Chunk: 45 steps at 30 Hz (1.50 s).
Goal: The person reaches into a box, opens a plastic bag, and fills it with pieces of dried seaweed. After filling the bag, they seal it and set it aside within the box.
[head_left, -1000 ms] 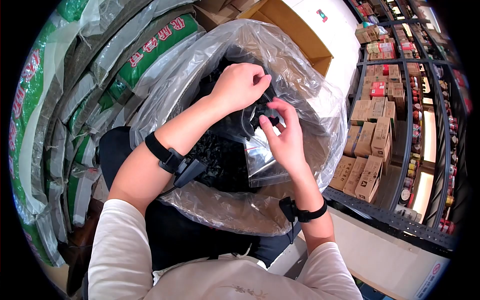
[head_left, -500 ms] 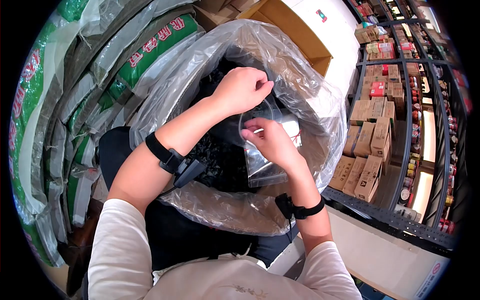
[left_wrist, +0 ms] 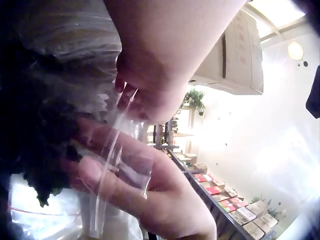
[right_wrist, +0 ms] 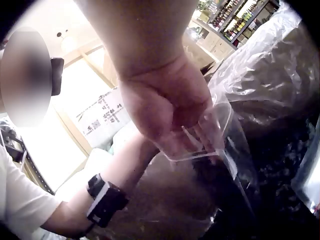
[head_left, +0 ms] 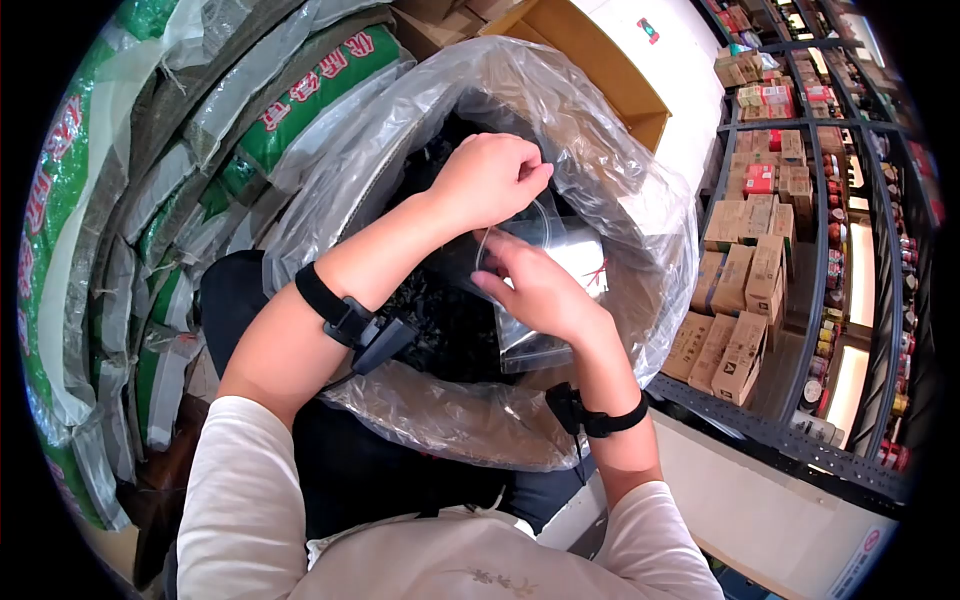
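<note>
My left hand (head_left: 492,178) grips the edge of a clear plastic bag (left_wrist: 106,175), its fingers curled in at the top of the bag's mouth. My right hand (head_left: 545,290) has its fingers inside that mouth, thumb and fingers apart. Dark crinkled dried pieces (left_wrist: 47,187) show by its fingertips in the left wrist view. Below both hands, a heap of the same black pieces (head_left: 450,320) fills a large sack lined with clear plastic (head_left: 400,410). A shiny flat clear bag (head_left: 525,350) lies on the heap under my right hand.
Green and white printed sacks (head_left: 310,95) are stacked on the left. An open cardboard box (head_left: 600,60) stands behind the lined sack. To the right, a dark metal shelf (head_left: 780,350) carries small cartons (head_left: 740,355), jars and bottles.
My right hand has moved left and inward from beside the bag, where it held a dark piece, and its fingers are now within the bag's mouth. My left hand stays nearly still.
</note>
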### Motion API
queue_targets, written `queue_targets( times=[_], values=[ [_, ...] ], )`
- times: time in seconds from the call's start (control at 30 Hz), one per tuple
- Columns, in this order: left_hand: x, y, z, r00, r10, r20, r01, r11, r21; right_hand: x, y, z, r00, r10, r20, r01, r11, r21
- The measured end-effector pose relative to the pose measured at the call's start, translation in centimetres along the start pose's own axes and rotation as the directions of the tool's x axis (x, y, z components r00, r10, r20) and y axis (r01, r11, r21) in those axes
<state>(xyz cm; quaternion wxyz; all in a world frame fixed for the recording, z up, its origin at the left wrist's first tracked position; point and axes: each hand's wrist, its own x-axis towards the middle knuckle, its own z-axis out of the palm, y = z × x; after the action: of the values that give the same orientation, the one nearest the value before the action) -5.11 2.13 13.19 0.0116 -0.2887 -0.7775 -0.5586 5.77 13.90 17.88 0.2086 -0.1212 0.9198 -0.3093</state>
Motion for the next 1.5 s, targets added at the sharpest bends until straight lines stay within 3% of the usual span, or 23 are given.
queue_targets(
  times=[0.1,0.13,0.17,0.3,0.4,0.43,0.5,0.53,0.57,0.6,0.63,0.67,0.73,0.77,0.8,0.87,1.0,1.03,1.1,1.13,1.17,1.23,1.5],
  values=[
    [0.2,-0.1,-0.3,1.0,-0.011,-0.003,0.011,1.0,0.013,0.2,-1.2,-1.2,0.998,0.044,-0.049,-0.036,0.985,0.167],
    [0.2,-0.3,-0.3,1.0,-0.026,-0.017,0.026,1.0,-0.005,0.5,-0.9,-1.0,0.961,-0.099,-0.26,0.122,0.99,0.075],
    [0.3,-0.2,-0.4,0.998,-0.033,-0.045,0.033,0.999,0.0,0.6,-0.5,-0.8,0.961,-0.097,-0.257,0.12,0.99,0.076],
    [0.3,-0.3,-0.3,0.967,-0.012,-0.256,0.059,0.982,0.178,0.2,-1.0,-0.5,0.859,0.046,-0.51,0.084,0.97,0.229],
    [0.5,-0.5,-0.7,0.93,-0.011,-0.366,0.112,0.96,0.257,-0.8,0.2,1.1,0.678,0.26,-0.688,0.19,0.842,0.505],
    [0.6,-0.5,-0.8,0.919,-0.023,-0.392,0.133,0.957,0.258,-1.1,0.9,1.7,0.637,0.252,-0.729,0.312,0.78,0.542],
    [0.7,-0.8,-0.9,0.912,-0.018,-0.409,0.136,0.955,0.262,-2.0,3.6,3.8,0.671,0.355,-0.651,0.39,0.578,0.717],
    [0.7,-0.9,-0.9,0.903,-0.007,-0.429,0.134,0.955,0.266,-2.5,5.7,5.0,0.72,0.423,-0.55,0.151,0.678,0.719],
    [0.7,-0.9,-0.8,0.904,-0.009,-0.427,0.135,0.955,0.265,-2.0,5.4,6.2,0.671,0.662,-0.334,-0.089,0.519,0.85],
    [0.7,-0.8,-0.8,0.907,-0.01,-0.421,0.132,0.956,0.263,-2.6,8.7,7.9,0.804,0.583,-0.117,-0.372,0.646,0.667],
    [0.7,-0.8,-0.8,0.91,-0.009,-0.415,0.129,0.956,0.263,-2.2,9.9,9.9,0.79,0.601,0.117,-0.543,0.599,0.589],
    [0.6,-0.8,-0.7,0.911,-0.011,-0.413,0.131,0.956,0.262,-2.5,11.3,11.8,0.874,0.455,0.171,-0.485,0.833,0.267],
    [0.6,-0.7,-0.7,0.93,-0.008,-0.368,0.101,0.967,0.233,-3.3,11.6,14.9,0.935,0.291,0.202,-0.298,0.955,0.004],
    [0.6,-0.7,-0.6,0.931,-0.01,-0.366,0.101,0.967,0.233,-3.5,11.1,15.8,0.953,0.215,0.215,-0.182,0.97,-0.161],
    [0.5,-0.7,-0.6,0.935,-0.012,-0.354,0.101,0.967,0.233,-3.8,10.7,16.5,0.953,0.214,0.216,-0.182,0.97,-0.158],
    [0.5,-0.8,-0.6,0.941,-0.017,-0.338,0.101,0.967,0.234,-4.2,9.9,17.6,0.87,0.313,0.381,0.046,0.717,-0.695],
    [0.7,-0.9,-0.5,0.941,-0.021,-0.339,0.1,0.971,0.218,-5.5,11.5,20.9,0.873,0.352,0.338,0.108,0.536,-0.837],
    [0.6,-0.9,-0.5,0.943,-0.03,-0.331,0.103,0.973,0.206,-5.4,11.8,21.5,0.872,0.353,0.34,0.11,0.537,-0.837],
    [0.6,-0.9,-0.5,0.944,-0.03,-0.327,0.104,0.972,0.21,-4.5,11.6,21.3,0.698,0.485,0.526,0.046,0.703,-0.71],
    [0.6,-0.8,-0.5,0.946,-0.028,-0.323,0.102,0.971,0.215,-4.3,11.6,21.0,0.689,0.491,0.533,0.048,0.703,-0.71],
    [0.5,-0.8,-0.5,0.946,-0.03,-0.323,0.103,0.971,0.213,-4.7,11.9,21.0,0.688,0.492,0.534,0.048,0.703,-0.71],
    [0.5,-0.7,-0.5,0.951,-0.041,-0.308,0.111,0.971,0.211,-5.6,12.5,20.8,0.847,0.291,0.444,0.184,0.624,-0.76],
    [0.5,-0.6,-0.4,0.954,-0.05,-0.296,0.109,0.977,0.184,-5.9,14.2,21.8,0.813,0.224,0.537,0.273,0.667,-0.693]
  ],
)
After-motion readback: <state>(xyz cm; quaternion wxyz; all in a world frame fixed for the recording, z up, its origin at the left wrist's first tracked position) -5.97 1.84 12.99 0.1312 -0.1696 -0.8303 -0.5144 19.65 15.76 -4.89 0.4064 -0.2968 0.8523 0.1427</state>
